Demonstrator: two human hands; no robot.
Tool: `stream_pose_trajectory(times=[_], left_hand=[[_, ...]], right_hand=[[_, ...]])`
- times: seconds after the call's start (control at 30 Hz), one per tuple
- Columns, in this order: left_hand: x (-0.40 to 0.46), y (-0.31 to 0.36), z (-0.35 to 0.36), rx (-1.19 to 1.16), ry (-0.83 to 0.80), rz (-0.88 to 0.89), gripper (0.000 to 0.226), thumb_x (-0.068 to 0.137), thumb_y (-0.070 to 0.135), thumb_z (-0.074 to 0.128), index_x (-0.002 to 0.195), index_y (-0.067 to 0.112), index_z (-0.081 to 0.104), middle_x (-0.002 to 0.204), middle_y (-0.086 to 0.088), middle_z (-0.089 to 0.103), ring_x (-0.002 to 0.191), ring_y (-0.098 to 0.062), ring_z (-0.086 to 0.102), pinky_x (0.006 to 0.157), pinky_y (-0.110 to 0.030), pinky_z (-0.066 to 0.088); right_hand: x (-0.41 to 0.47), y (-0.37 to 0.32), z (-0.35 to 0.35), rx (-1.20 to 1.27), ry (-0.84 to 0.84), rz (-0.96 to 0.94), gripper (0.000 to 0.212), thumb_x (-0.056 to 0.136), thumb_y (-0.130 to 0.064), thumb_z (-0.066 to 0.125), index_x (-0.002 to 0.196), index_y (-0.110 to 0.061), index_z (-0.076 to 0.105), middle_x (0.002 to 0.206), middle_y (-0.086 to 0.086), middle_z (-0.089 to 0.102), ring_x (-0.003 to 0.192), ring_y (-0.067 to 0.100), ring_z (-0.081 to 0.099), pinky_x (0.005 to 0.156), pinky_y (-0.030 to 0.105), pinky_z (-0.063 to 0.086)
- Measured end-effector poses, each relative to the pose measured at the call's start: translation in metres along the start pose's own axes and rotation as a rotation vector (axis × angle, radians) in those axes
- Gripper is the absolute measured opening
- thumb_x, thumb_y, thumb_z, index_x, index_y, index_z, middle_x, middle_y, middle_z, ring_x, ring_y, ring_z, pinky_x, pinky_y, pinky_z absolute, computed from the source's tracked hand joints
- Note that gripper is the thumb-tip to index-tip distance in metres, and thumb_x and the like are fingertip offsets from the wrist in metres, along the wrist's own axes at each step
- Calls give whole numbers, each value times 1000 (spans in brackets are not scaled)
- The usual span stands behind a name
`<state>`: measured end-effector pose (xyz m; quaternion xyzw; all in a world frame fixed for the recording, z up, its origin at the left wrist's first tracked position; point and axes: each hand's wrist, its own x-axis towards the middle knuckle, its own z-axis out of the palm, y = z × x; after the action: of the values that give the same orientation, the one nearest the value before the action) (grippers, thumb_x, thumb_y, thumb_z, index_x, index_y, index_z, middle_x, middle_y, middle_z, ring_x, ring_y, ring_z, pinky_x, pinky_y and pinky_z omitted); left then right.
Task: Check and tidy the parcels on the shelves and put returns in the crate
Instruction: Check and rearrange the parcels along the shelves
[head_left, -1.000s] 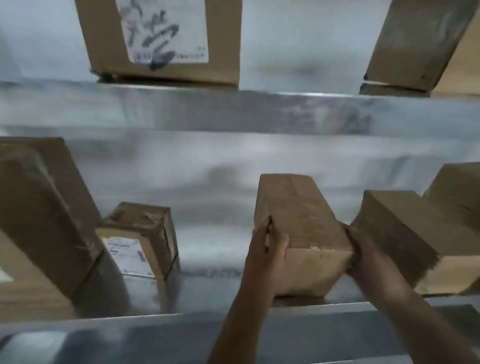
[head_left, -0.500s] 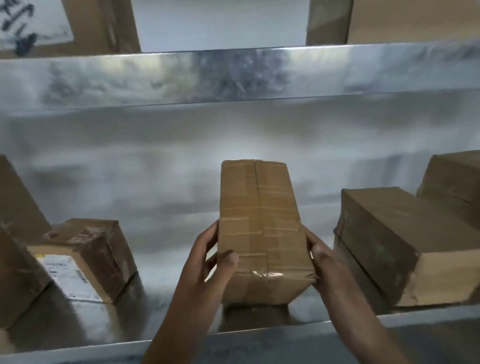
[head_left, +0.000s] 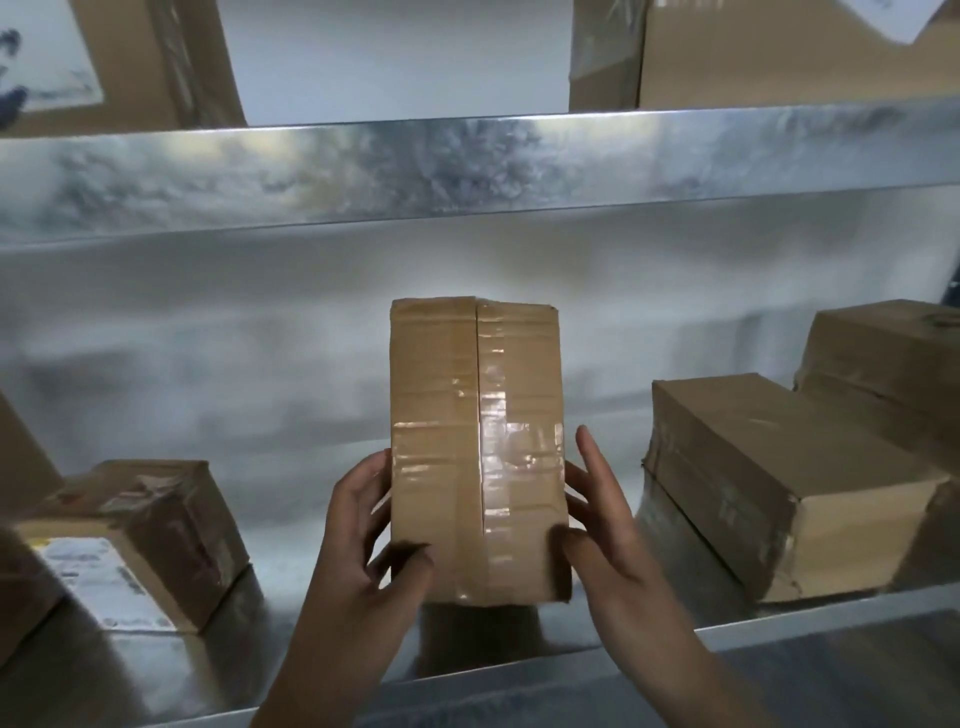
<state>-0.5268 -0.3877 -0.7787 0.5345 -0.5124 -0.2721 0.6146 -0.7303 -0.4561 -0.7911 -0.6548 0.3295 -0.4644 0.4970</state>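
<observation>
Both hands' fingers (head_left: 371, 499) clasp the taped parcel (head_left: 475, 452) upright; neighbouring box's label (head_left: 101, 582) unreadable.

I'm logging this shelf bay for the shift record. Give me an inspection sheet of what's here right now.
Surface: metal shelf, shiny, parcels standing on it.
Job's things: taped parcel, upright, centre; labelled parcel to the left; two plain parcels to the right.
Clutter: nothing seen.
Grip: left hand and right hand hold the taped parcel by its sides.
Cables: nothing seen.
Surroundings: upper shelf carrying more boxes; no crate in view.
</observation>
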Motion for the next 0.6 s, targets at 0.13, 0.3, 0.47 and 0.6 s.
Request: stream_pose_trajectory(times=[0.13, 0.3, 0.47, 0.6], left_hand=[[-2, 5, -7, -25, 21, -72, 72, 95, 4, 64, 132, 63, 47, 132, 23, 62, 120, -12, 64, 104, -50, 51], [-6, 10, -1, -17, 8, -114, 64, 97, 10, 59, 130, 64, 49, 132, 22, 61, 120, -9, 63, 107, -52, 49], [-4, 13, -9, -164, 38, -73, 36, 92, 25, 57, 125, 34, 67, 130, 6, 69, 127, -15, 62, 112, -50, 43], [0, 21, -13, -274, 76, -137, 20, 90, 30, 57, 98, 30, 75, 112, 3, 76, 113, -18, 70, 103, -45, 49]], right_hand=[[-2, 4, 1, -74, -8, -86, 66, 93, -18, 43, 149, -52, 34, 148, -29, 47, 138, -2, 46, 104, 25, 49], [-3, 9, 3, -62, -21, -106, 69, 85, -16, 43, 148, -44, 41, 150, -16, 50, 139, 8, 48, 110, 41, 47], [-3, 10, -4, 168, -37, -91, 58, 91, 6, 48, 136, -29, 54, 139, -10, 60, 128, 16, 61, 96, 38, 56], [3, 8, -6, 425, 20, -39, 63, 58, -24, 73, 120, -33, 69, 127, 1, 67, 102, 24, 70, 89, 43, 54]])
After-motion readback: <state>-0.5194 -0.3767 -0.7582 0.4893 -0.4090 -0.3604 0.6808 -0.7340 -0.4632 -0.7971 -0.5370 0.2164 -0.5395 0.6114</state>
